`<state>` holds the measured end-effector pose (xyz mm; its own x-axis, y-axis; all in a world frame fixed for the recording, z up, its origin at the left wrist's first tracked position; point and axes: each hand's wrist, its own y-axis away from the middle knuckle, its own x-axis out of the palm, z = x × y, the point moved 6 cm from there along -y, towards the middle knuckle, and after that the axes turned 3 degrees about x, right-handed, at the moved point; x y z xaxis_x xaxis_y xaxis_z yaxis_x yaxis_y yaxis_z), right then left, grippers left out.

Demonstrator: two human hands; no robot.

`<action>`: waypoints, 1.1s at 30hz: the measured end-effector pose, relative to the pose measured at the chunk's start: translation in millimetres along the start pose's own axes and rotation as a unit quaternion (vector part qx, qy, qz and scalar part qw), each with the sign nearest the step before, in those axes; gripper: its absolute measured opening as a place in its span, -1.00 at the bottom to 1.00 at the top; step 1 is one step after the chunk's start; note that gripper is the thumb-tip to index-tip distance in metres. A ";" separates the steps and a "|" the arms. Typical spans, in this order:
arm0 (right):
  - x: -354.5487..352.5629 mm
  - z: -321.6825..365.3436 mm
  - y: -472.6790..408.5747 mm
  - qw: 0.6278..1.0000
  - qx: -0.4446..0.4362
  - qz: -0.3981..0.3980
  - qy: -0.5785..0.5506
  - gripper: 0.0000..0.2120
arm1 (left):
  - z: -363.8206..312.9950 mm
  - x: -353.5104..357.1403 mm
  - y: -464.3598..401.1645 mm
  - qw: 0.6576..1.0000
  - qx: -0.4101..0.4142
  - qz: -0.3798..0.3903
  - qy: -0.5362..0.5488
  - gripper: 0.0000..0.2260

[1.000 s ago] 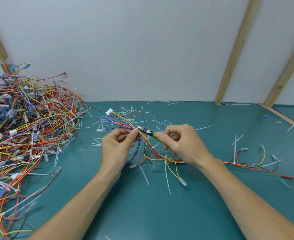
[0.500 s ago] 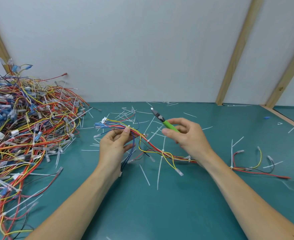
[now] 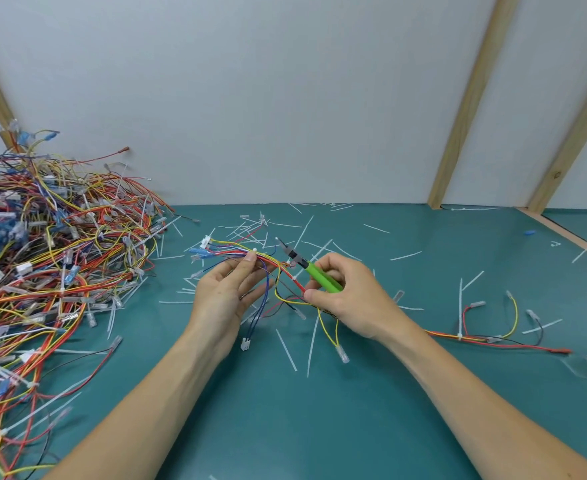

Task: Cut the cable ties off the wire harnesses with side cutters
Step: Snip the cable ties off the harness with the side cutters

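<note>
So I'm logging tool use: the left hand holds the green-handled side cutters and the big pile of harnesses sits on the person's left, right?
Not quite: the head view shows the right hand holding the green-handled side cutters. The left hand holds the wire harness. The pile of harnesses is on the person's left.

Both forearms extended, left hand (image 3: 228, 294) and right hand (image 3: 345, 294) gripping (fingers curled).

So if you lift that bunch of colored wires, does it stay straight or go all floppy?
Probably floppy: the wire harness already sags in loops below the left hand, and its loose ends dangle toward the table. It likely weighs little, since a light hold seems enough to carry it. The trailing part past the right hand would probably drag along.
</note>
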<state>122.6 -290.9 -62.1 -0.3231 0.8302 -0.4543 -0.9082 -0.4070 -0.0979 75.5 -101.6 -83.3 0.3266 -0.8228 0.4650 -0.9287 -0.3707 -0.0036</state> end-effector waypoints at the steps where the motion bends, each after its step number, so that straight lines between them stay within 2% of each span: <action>1: -1.9 0.8 -0.3 1.000 -0.004 -0.017 -0.002 -0.80 | -1.1 -1.6 0.9 0.999 -0.007 -0.007 -0.053 -0.77; 2: -4.5 1.2 -0.7 0.999 -0.007 -0.035 -0.008 -0.79 | -3.4 -4.3 1.7 0.990 -0.007 -0.025 -0.138 -0.69; 4: -10.6 1.0 -1.4 0.997 -0.008 -0.071 -0.022 -0.79 | -10.9 -10.5 4.3 0.937 0.025 -0.065 -0.343 -0.48; 5: -13.4 1.1 -1.4 0.996 -0.009 -0.084 -0.024 -0.79 | -17.5 -11.9 6.9 0.903 0.058 -0.089 -0.415 -0.39; 6: -15.4 1.2 -1.3 0.995 -0.010 -0.092 -0.023 -0.78 | -25.6 -11.0 10.4 0.884 0.104 -0.107 -0.443 -0.35; 8: -15.9 1.5 -0.8 0.995 -0.018 -0.093 -0.016 -0.78 | -38.6 -0.7 18.4 0.893 0.215 -0.079 -0.387 -0.46; 10: -13.3 2.5 0.2 0.996 -0.026 -0.087 -0.017 -0.78 | -40.0 18.2 25.2 0.915 0.262 0.010 -0.307 -0.74; 12: -10.7 3.7 0.7 0.995 -0.035 -0.087 -0.024 -0.78 | -29.2 34.1 29.0 0.916 0.241 0.082 -0.309 -0.83; 14: -9.5 4.9 0.6 0.995 -0.039 -0.088 -0.029 -0.79 | -14.9 37.1 27.7 0.911 0.205 0.104 -0.341 -0.81; 17: -9.1 6.4 -0.8 0.995 -0.035 -0.076 -0.060 -0.77 | -2.4 31.5 23.1 0.918 0.155 0.106 -0.348 -0.82; 21: -5.5 6.7 -2.1 0.991 -0.020 -0.019 -0.129 -0.76 | 6.3 26.4 18.0 0.957 0.087 0.105 -0.256 -0.88; 25: 1.2 5.0 -1.1 0.987 -0.002 0.038 -0.159 -0.81 | 6.6 23.6 15.4 0.968 0.063 0.100 -0.222 -0.90; 33: 5.1 6.1 0.6 0.987 0.002 0.026 -0.160 -0.82 | 9.3 22.8 16.9 0.975 0.034 0.080 -0.206 -0.89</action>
<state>118.8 -284.6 -59.1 -0.4358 0.8864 -0.1560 -0.8890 -0.4510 -0.0791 68.8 -130.6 -80.9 0.2344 -0.9704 0.0583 -0.9643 -0.2397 -0.1127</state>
